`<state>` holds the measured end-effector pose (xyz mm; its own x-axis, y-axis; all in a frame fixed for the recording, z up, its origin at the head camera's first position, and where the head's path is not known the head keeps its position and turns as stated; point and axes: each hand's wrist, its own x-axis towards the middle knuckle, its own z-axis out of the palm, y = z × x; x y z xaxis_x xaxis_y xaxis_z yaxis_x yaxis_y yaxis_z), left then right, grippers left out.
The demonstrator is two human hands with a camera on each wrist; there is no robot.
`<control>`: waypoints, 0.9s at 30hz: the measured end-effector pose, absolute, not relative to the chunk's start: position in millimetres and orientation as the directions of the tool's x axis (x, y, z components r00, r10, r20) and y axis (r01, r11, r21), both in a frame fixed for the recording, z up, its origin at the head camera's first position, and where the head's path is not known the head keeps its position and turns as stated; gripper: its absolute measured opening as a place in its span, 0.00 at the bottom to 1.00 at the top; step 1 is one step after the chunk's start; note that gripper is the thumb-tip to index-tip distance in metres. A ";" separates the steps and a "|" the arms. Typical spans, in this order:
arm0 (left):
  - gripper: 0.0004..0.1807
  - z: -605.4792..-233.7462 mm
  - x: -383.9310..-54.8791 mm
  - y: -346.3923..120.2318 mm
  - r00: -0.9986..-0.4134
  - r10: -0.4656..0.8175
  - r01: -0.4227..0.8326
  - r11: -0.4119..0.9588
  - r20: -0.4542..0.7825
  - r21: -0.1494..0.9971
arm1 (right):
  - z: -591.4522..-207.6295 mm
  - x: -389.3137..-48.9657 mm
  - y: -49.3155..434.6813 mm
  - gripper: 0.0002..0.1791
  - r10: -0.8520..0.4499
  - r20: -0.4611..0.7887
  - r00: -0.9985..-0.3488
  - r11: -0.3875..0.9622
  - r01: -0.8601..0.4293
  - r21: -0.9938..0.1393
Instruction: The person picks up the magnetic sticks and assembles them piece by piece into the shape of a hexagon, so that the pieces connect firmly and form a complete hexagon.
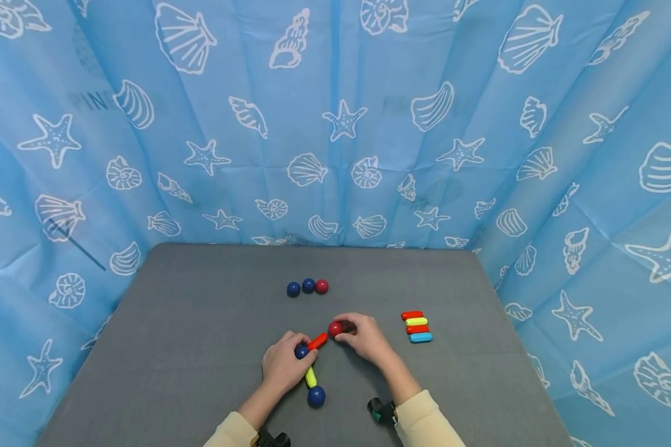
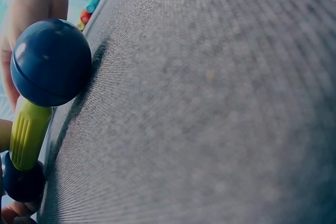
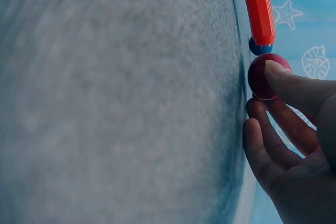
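Observation:
My left hand (image 1: 284, 363) grips a blue ball (image 1: 302, 352) between thumb and fingers. From that ball a red stick (image 1: 317, 341) points up and right, and a yellow stick (image 1: 310, 377) runs down to a larger-looking blue ball (image 1: 315, 397). The left wrist view shows the yellow stick (image 2: 30, 136) joining both blue balls. My right hand (image 1: 363, 337) pinches a red ball (image 1: 334, 329) just off the red stick's free end. In the right wrist view the thumb lies on the red ball (image 3: 268, 76), close to the red stick (image 3: 260, 19); whether they touch I cannot tell.
At the back of the grey table (image 1: 212, 298) two blue balls (image 1: 293, 289) and a red ball (image 1: 322, 286) stand in a row. On the right lie stacked sticks (image 1: 417, 329) in red, yellow and blue. A blue shell-print curtain (image 1: 335, 186) hangs behind.

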<state>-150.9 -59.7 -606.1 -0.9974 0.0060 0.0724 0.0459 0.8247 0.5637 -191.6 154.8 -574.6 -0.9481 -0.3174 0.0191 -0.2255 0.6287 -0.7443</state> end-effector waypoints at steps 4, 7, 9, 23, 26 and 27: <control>0.14 -605.9 -150.6 -60.5 -0.998 0.007 0.040 0.822 0.060 0.568 | -577.7 -194.0 151.4 0.19 -0.345 0.017 -0.938 0.622 -0.242 -0.745; 0.13 -605.9 -150.7 -60.6 -0.998 0.008 0.038 0.819 0.055 0.573 | -577.9 -194.5 150.3 0.19 -0.352 0.004 -0.936 0.618 -0.236 -0.750; 0.13 -605.7 -150.5 -60.5 -0.998 0.007 0.037 0.817 0.055 0.575 | -577.1 -194.5 150.1 0.19 -0.356 -0.002 -0.935 0.611 -0.231 -0.757; 0.13 -599.3 -148.7 -57.7 -0.996 0.017 0.063 0.814 0.085 0.578 | -578.5 -196.0 148.7 0.17 -0.406 -0.025 -0.914 0.553 -0.224 -0.803; 0.14 -600.1 -148.2 -55.6 -0.991 0.033 0.104 0.797 0.130 0.594 | -579.8 -195.4 147.4 0.16 -0.444 -0.027 -0.896 0.541 -0.244 -0.805; 0.15 -600.7 -147.8 -55.0 -0.989 0.036 0.118 0.792 0.146 0.600 | -580.7 -195.4 146.9 0.15 -0.455 -0.025 -0.890 0.536 -0.252 -0.806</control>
<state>-147.8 -55.0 -600.7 -0.9886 0.0364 0.1461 0.1178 0.7916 0.5996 -195.4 146.9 -580.7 -0.8901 -0.4550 -0.0247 -0.2518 0.5363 -0.8056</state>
